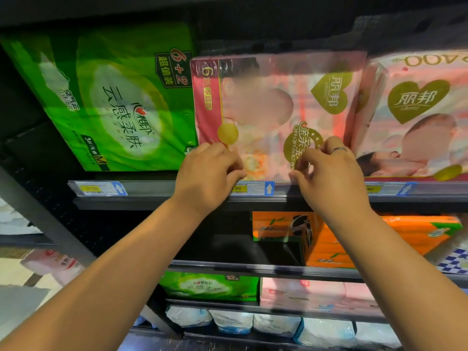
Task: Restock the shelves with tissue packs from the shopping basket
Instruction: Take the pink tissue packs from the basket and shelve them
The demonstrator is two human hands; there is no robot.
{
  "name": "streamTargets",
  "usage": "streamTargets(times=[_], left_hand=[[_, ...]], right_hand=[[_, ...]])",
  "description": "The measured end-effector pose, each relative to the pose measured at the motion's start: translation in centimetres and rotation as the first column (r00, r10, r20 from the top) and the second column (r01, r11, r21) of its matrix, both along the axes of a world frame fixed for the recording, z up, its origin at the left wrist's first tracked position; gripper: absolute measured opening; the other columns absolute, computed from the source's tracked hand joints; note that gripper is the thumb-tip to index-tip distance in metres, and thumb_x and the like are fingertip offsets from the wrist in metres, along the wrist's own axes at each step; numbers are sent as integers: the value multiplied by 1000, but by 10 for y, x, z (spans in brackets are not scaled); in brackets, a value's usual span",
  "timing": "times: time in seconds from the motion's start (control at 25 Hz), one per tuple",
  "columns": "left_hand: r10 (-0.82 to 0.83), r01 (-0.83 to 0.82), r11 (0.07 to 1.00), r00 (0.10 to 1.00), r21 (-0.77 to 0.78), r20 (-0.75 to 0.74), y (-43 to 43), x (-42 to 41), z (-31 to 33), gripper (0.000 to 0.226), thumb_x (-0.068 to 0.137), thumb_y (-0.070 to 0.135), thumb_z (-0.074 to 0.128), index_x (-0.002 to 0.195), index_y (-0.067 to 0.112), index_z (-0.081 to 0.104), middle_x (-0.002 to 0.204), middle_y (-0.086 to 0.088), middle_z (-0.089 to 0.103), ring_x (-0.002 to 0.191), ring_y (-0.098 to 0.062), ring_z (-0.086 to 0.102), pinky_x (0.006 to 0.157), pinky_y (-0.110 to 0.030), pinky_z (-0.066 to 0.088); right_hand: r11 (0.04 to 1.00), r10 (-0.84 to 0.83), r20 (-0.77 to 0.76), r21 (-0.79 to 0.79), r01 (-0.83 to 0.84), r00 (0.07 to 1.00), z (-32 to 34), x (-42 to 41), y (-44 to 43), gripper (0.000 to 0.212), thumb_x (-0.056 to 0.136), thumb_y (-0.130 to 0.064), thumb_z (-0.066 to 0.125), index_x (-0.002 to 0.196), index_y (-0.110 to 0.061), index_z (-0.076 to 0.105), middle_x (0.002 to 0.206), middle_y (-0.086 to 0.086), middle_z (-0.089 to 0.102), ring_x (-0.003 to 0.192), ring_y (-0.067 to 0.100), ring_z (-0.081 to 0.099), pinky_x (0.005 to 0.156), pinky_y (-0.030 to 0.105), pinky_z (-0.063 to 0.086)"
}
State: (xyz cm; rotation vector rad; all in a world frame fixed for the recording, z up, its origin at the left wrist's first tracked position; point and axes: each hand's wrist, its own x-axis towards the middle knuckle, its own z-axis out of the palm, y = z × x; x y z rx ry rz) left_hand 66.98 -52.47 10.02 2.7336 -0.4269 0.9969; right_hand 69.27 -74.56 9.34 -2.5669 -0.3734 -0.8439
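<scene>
The pink tissue pack (273, 110) stands on the shelf (152, 191). The left hand (210, 171) and right hand (329, 173) pinch its lower edge, covering the print there.

green pack (114, 102) "6+2", price tag (91, 189) "17.50"

Three yellow price labels sit in a clear strip (152, 190) across the middle of the frame: the left label (91, 188), the centre label (239, 188) and the blurred right label (373, 190). Beside the centre one is a blue arrow card (269, 188). Pale floor (12, 262) shows at the lower left.
</scene>
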Motion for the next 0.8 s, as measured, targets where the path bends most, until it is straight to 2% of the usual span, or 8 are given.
streamTargets(times=[0.12, 0.28, 0.4, 0.52, 0.6, 0.64, 0.72, 0.8], left_hand=[[72, -77, 997, 988, -28, -136, -4, 9, 6, 19, 78, 38, 74, 81, 22, 64, 75, 11, 47, 80, -15, 43, 71, -28, 34], [92, -94, 996, 982, -4, -165, -7, 12, 9, 20, 82, 40, 71, 81, 23, 59, 79, 12, 46, 82, -14, 39, 70, -25, 27], [45, -50, 998, 984, -24, -172, -6, 11, 10, 20, 80, 38, 73, 82, 22, 61, 77, 11, 47, 82, -14, 42, 69, -26, 30], [-77, 57, 956, 995, -286, -60, 9, 4, 8, 19, 78, 29, 77, 89, 18, 67, 84, 6, 52, 79, -12, 51, 71, -23, 41], [23, 26, 897, 994, -442, 105, 29, 7, 11, 18, 84, 24, 71, 97, 13, 65, 97, -3, 52, 87, -13, 51, 81, -25, 44], [109, -38, 885, 986, -464, 128, 41, 12, 13, 22, 87, 23, 66, 104, 11, 63, 105, -8, 50, 96, -18, 51, 89, -30, 43], [261, -203, 877, 962, -437, 78, 60, 23, 15, 38, 89, 23, 64, 123, 9, 54, 127, -17, 42, 118, -31, 42, 103, -44, 37], [355, -327, 897, 934, -298, 46, 74, 32, 12, 58, 87, 29, 67, 138, 16, 43, 145, -23, 27, 135, -41, 25, 111, -53, 24]], right_hand=[[997, -61, -16, -49, 60, 998, 3, 4, 4, 18, 79, -28, 76, 88, -14, 69, 103, 9, 49, 95, 33, 51, 70, 33, 42], [993, -90, -8, -79, 89, 996, 4, 8, 6, 18, 77, -27, 75, 87, -12, 69, 102, 11, 49, 92, 35, 52, 65, 31, 36], [993, -86, -38, -84, 83, 996, 6, 9, 6, 19, 77, -28, 76, 86, -13, 68, 103, 11, 48, 95, 34, 51, 65, 31, 37], [995, -76, -60, -73, 71, 995, 8, 8, 5, 20, 77, -30, 77, 85, -15, 67, 102, 9, 47, 95, 33, 51, 65, 32, 40], [996, -65, -66, -69, 60, 996, 8, 7, 4, 21, 77, -31, 78, 86, -15, 66, 101, 8, 46, 95, 32, 51, 67, 33, 43], [996, -61, -69, -66, 56, 996, 8, 7, 4, 22, 77, -31, 78, 87, -15, 66, 101, 8, 46, 95, 32, 51, 68, 35, 45], [997, -56, -76, -61, 51, 996, 7, 7, 4, 22, 77, -30, 78, 87, -14, 67, 102, 9, 46, 96, 32, 50, 70, 36, 46], [996, -63, -85, -64, 57, 994, 8, 7, 4, 22, 77, -30, 78, 88, -14, 66, 103, 9, 46, 97, 33, 50, 71, 37, 47]])
